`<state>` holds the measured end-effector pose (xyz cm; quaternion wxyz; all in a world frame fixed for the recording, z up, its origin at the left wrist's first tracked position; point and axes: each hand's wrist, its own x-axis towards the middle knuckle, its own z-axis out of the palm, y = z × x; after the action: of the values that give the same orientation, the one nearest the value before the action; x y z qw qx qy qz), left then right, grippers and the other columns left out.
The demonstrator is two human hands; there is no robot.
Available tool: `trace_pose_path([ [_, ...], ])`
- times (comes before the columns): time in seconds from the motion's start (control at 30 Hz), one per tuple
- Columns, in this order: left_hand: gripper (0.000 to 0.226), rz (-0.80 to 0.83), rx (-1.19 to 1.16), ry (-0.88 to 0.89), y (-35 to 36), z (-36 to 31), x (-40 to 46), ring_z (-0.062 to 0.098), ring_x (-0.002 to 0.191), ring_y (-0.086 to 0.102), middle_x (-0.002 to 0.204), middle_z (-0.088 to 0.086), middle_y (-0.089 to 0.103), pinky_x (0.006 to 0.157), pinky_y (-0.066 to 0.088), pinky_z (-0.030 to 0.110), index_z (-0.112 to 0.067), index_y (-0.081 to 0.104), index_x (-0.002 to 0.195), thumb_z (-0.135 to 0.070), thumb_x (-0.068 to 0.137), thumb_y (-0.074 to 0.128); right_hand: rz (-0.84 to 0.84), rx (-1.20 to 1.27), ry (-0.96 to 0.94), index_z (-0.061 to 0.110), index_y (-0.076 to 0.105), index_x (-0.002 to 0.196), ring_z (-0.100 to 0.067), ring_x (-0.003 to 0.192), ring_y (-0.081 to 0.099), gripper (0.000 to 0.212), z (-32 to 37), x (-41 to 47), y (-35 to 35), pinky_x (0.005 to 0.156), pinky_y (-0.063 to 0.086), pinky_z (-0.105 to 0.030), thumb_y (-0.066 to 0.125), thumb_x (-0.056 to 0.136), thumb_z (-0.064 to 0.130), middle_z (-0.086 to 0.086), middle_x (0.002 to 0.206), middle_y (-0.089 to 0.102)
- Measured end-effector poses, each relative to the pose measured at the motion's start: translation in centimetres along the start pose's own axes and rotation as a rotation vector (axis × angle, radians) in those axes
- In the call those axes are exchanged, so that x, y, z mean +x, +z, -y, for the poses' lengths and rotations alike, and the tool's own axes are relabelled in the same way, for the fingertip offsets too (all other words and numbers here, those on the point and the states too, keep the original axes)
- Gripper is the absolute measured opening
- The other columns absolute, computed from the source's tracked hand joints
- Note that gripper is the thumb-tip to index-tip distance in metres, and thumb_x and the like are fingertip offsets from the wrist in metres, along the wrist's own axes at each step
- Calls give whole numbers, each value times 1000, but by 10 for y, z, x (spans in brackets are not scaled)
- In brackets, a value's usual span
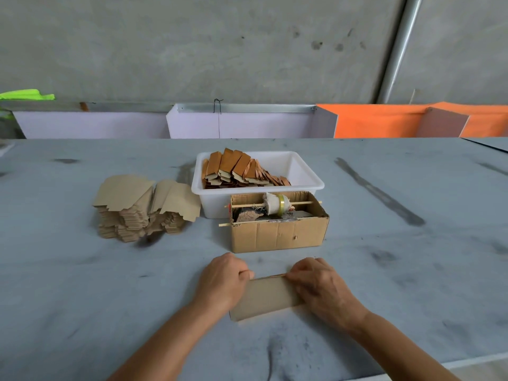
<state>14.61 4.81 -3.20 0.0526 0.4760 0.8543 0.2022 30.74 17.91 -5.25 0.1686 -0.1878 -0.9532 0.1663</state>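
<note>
Tabletop [82, 284]; left grip [224, 279], right grip [319, 284] — pinching cardboard [269, 296]

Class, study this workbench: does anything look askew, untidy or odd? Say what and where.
The stack of cardboard sheets left of the white tub leans and fans out, not squared. The cardboard box before the tub has thin sticks poked through its walls carrying a tape roll, a makeshift holder.

We face a bare grey concrete wall [192, 45], stained in spots, with a metal pipe [398, 50] slanting down at the right. Below it stand lavender panels [90, 125] and orange panels [379, 122], behind our smudged grey desk [82, 284] in soft, even light.
</note>
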Motion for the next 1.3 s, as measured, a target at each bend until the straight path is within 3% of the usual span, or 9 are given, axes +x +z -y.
trace_pose_path([
  [0.23, 8, -14, -6, 93, 4, 0, -1, 15, 94, 55, 96, -2, 60, 77, 41, 26, -17, 68, 86, -18, 87, 60, -34, 158, 86, 21, 68, 115, -6, 109, 46, 25, 5, -8, -4, 96, 39, -21, 57, 93, 25, 11, 114, 56],
  [0.37, 6, -148, -226, 85, 1, 6, -3, 15, 67, 56, 71, -1, 63, 63, 40, 28, -10, 64, 79, -9, 84, 60, 56, 653, 267, 28, 64, 118, 4, 107, 51, 53, 3, -13, -21, 91, 44, -13, 78, 69, 40, 15, 123, 51],
  [0.47, 9, -139, -515, 0, -4, 13, 1, 13, 51, 51, 58, -2, 57, 56, 44, 28, -5, 61, 76, -2, 85, 60, 47, 884, 269, 29, 56, 125, -1, 110, 55, 74, -3, -15, -32, 90, 47, -17, 88, 59, 15, 7, 127, 54],
  [0.6, 16, -87, -845, -113, -8, 15, 3, 14, 48, 49, 57, 4, 58, 47, 43, 24, -6, 60, 74, 2, 87, 58, 2, 1023, 255, 31, 50, 129, -21, 100, 64, 80, -4, -12, -37, 78, 54, -28, 72, 69, -16, -5, 122, 56],
  [0.73, 17, 3, -914, -92, -10, 8, 0, 10, 48, 48, 53, -1, 57, 44, 41, 19, -7, 60, 73, 2, 88, 57, -4, 1114, 166, 24, 56, 124, -15, 76, 62, 68, 5, -5, -35, 73, 52, -24, 66, 72, -19, -1, 94, 63],
  [0.87, 15, 19, -875, -73, -11, 4, -3, 12, 51, 45, 51, -8, 55, 48, 39, 19, -9, 61, 75, 0, 88, 59, -38, 1132, 137, 7, 72, 93, -18, 77, 69, 28, 17, -1, -35, 69, 54, -22, 71, 65, 4, -8, 85, 73],
  [1.07, 26, 160, -1454, -224, -25, -4, -7, 21, 60, 61, 88, 21, 70, 51, 50, 28, -11, 61, 99, -16, 100, 36, -193, 1145, 440, 0, 71, 86, -19, 68, 69, 22, 19, 3, -29, 62, 54, -25, 68, 74, 18, -15, 79, 72],
  [1.17, 32, 253, -1393, -234, -26, -3, -9, 21, 66, 63, 96, 22, 70, 56, 50, 29, -21, 58, 113, -8, 94, 37, -164, 1142, 544, 2, 70, 84, -17, 66, 68, 14, 23, 5, -29, 62, 52, -26, 65, 84, 15, -11, 78, 73],
  [1.3, 26, 188, -1409, -321, -32, -4, -10, 21, 69, 62, 101, 18, 69, 56, 49, 30, -24, 61, 110, -20, 95, 41, -161, 1139, 663, 2, 69, 82, -17, 63, 67, 16, 24, 6, -36, 60, 49, -27, 65, 85, 17, -12, 75, 72],
])
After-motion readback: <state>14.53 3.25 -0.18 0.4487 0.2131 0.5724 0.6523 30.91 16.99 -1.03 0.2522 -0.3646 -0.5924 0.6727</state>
